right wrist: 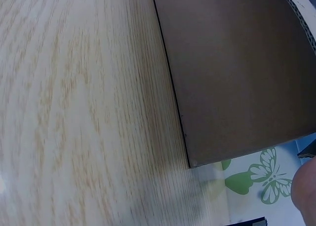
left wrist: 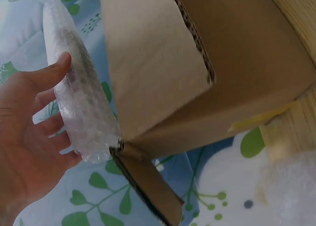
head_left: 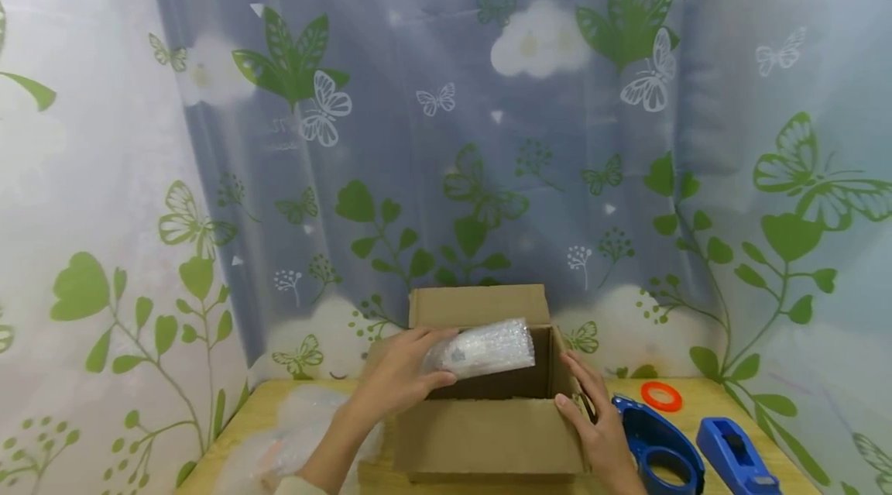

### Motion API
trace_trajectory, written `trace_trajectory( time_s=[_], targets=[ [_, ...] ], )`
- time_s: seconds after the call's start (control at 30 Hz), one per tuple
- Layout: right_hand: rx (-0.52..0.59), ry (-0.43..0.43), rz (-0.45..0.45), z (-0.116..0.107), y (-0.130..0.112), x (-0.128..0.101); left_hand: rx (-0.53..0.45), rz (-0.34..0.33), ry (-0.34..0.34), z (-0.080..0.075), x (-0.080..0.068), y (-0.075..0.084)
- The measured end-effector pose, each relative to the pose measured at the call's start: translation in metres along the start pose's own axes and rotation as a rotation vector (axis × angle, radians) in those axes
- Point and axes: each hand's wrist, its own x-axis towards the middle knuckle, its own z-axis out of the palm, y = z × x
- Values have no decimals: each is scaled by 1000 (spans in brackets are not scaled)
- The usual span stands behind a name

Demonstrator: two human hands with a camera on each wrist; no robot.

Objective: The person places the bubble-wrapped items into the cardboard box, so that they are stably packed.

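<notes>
Leafy butterfly curtain [head_left: 446, 131] hangs behind a wood table [head_left: 697, 402], whose near edge is cut off by the frame. Box [head_left: 488, 433] sits mid-table, flaps up, back flap standing tall; inside is dark, can't see the bottom. Left hand [head_left: 400, 375] holds a bubble-wrapped bundle [head_left: 484, 348] over the open box, thumb on one side & fingers curled round the other. Bundle lies roughly level at rim height w/ its left end covered by the hand. What's inside the wrap is hard to make out, just a pale shape w/ a small dark spot. Left wrist view shows the same hand [left wrist: 29, 137] gripping the bundle [left wrist: 81, 102] just beside a box [left wrist: 197, 72] flap, touching or nearly so at the corner; can't tell which. Right hand [head_left: 595, 421] rests flat on the box's right wall near the front corner, fingers straight, gripping nothing. Right wrist view gives only box [right wrist: 237, 72] side, table [right wrist: 84, 112] grain & a blurred fingertip at the lower right edge. More bubble wrap [head_left: 293, 433] lies on the table to the left, partly behind the forearm. Right of the box: blue tape dispenser [head_left: 658, 448], partly hidden by the right hand, a 2nd blue dispenser [head_left: 735, 452] cut off at the bottom, & an orange tape ring [head_left: 661, 396] further back.
</notes>
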Motion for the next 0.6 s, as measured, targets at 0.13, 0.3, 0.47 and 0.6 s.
trace_trajectory(
  time_s=[0.13, 0.3, 0.47, 0.6],
  targets=[
    [13, 1, 0, 1, -1, 1, -49, 0, -10, 7, 4, 3],
    [21, 37, -29, 3, 0, 0, -67, -17, -39, 20, 8, 3],
    [43, 26, -30, 4, 0, 0, -80, -57, -52, 29, 7, -1],
    [63, 9, -8, 4, 1, 0, -91, -71, -56, 37, 7, -5]
  ],
)
